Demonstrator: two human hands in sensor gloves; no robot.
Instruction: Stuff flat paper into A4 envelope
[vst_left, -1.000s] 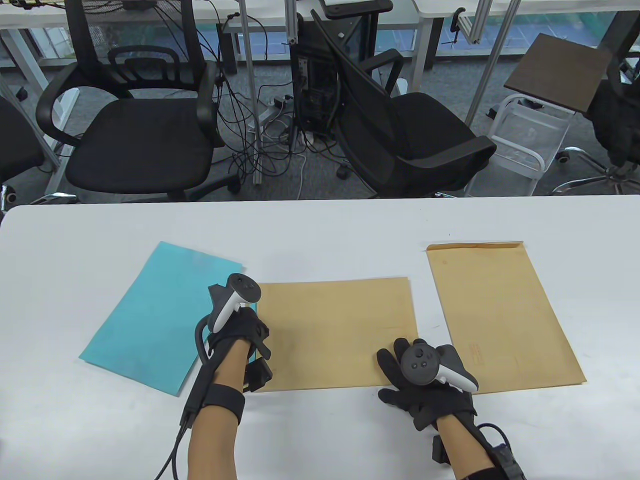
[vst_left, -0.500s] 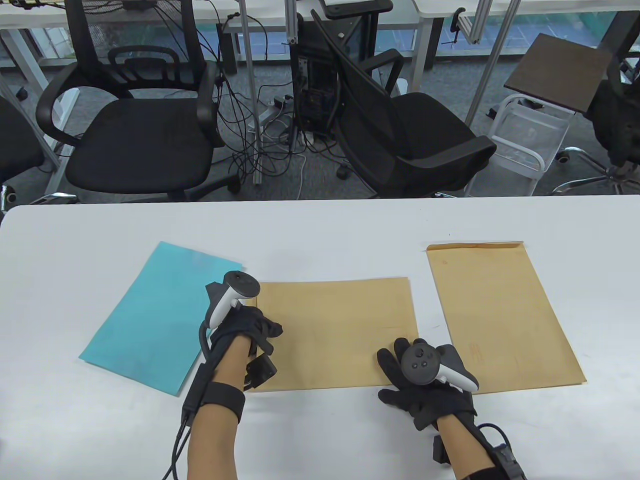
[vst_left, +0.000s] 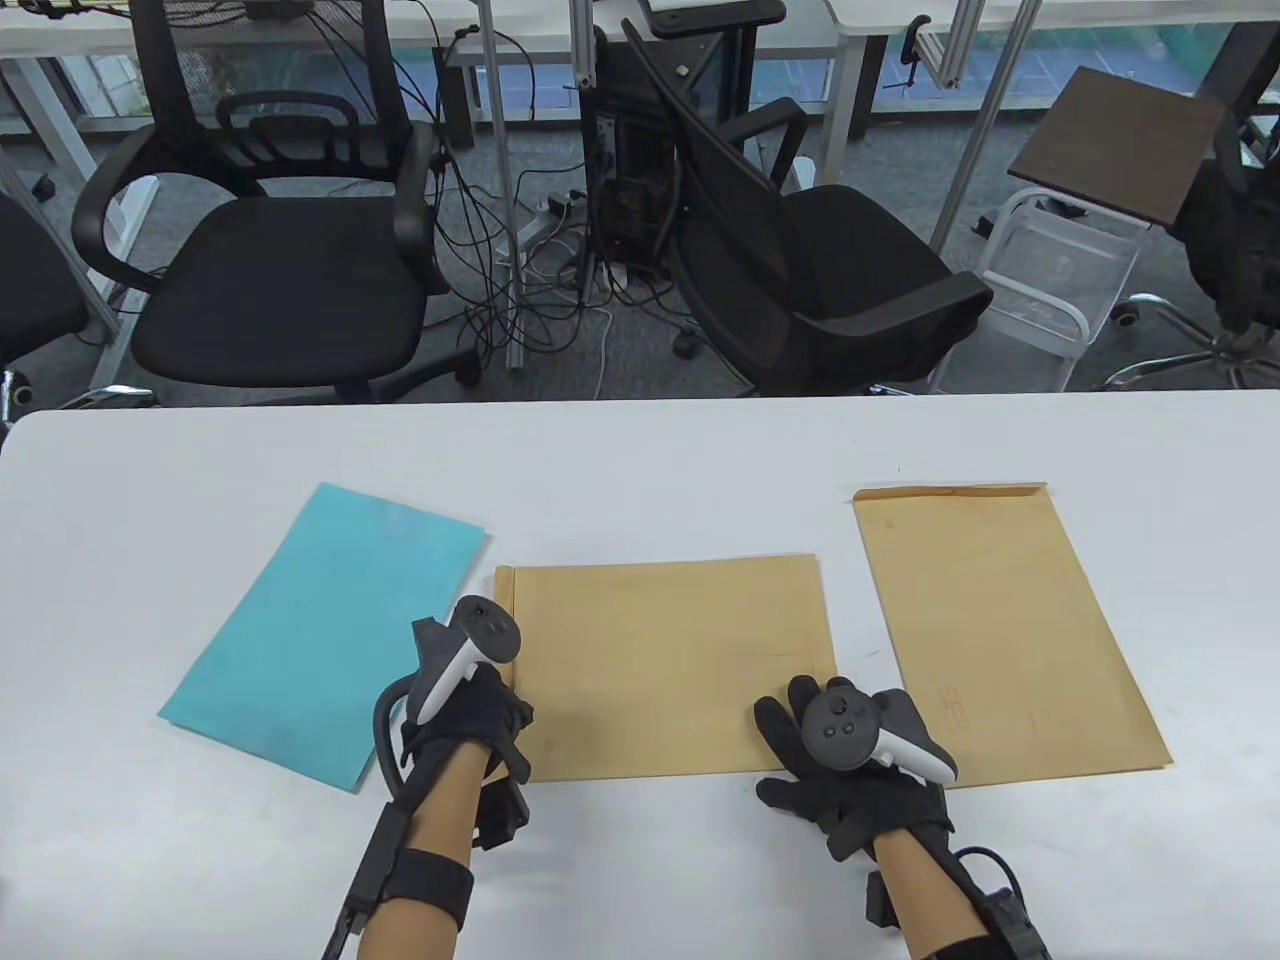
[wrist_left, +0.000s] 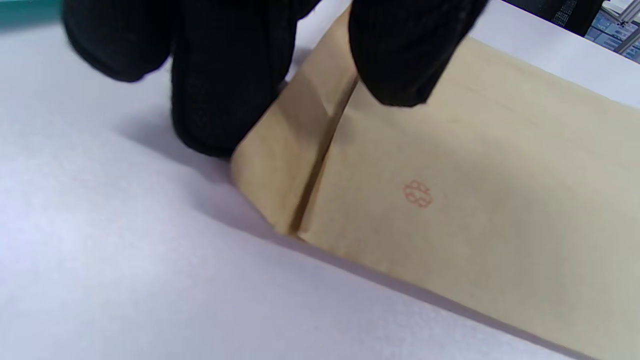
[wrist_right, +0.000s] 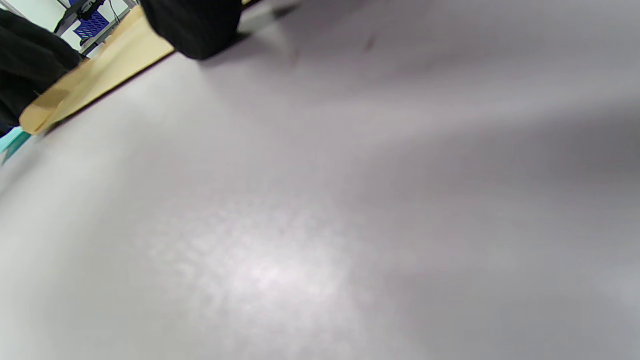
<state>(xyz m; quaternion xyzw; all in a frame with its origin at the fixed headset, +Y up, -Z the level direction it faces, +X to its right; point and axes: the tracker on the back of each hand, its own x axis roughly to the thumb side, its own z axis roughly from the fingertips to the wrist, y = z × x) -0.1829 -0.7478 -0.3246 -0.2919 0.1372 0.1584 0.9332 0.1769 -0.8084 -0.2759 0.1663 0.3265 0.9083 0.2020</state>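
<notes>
The middle envelope (vst_left: 670, 670) lies long axis left-right, flap leftward, left hand (vst_left: 465, 720) apparently pinching that flap (wrist_left: 290, 150).

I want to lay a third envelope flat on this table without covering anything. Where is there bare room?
The bare strip of the table behind the teal paper and both envelopes, middle and right, is widest. The front edge is crowded by the left hand and right hand; the gaps between sheets are narrow.

In the table view, the gloved left hand (vst_left: 465, 725) covers the lower left corner of the middle brown paper envelope (vst_left: 670, 670). Both forearms are cut off by the bottom edge. The right wrist view is blurred.
</notes>
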